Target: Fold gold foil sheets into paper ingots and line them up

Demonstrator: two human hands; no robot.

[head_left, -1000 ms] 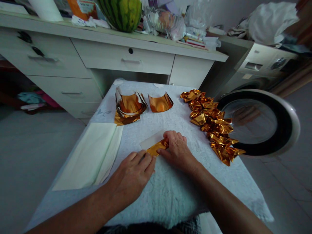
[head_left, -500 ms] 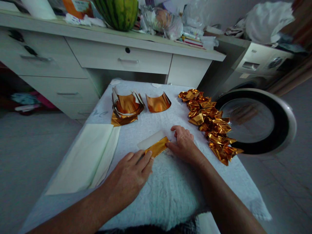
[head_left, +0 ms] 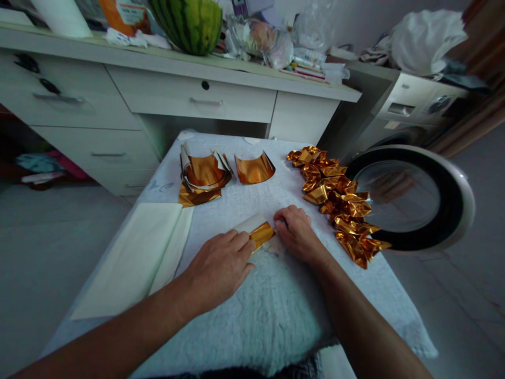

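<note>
A folded strip of gold foil paper (head_left: 261,235) with a pale backing (head_left: 252,223) lies slantwise on the cloth-covered table. My left hand (head_left: 224,263) rests over its left part, palm down, fingers stretched across it and thumb apart. At the strip's right end is my right hand (head_left: 294,231), its fingers curled together; whether they pinch the strip is hidden. Beyond the hands, a stack of curved gold foil sheets (head_left: 205,169) stands beside a single curved sheet (head_left: 255,169). Several folded gold foil pieces (head_left: 335,197) form a row to the right.
Pale folded sheets (head_left: 130,258) lie at the table's left. The open washing machine door (head_left: 410,197) reaches close to the right edge. Behind stands a white counter (head_left: 169,60) with drawers, holding a watermelon (head_left: 187,23) and plastic bags (head_left: 260,39).
My left hand has slid rightward along the strip, covering more of it. My right hand's fingers have drawn in closer together at the strip's end. The view has shifted slightly.
</note>
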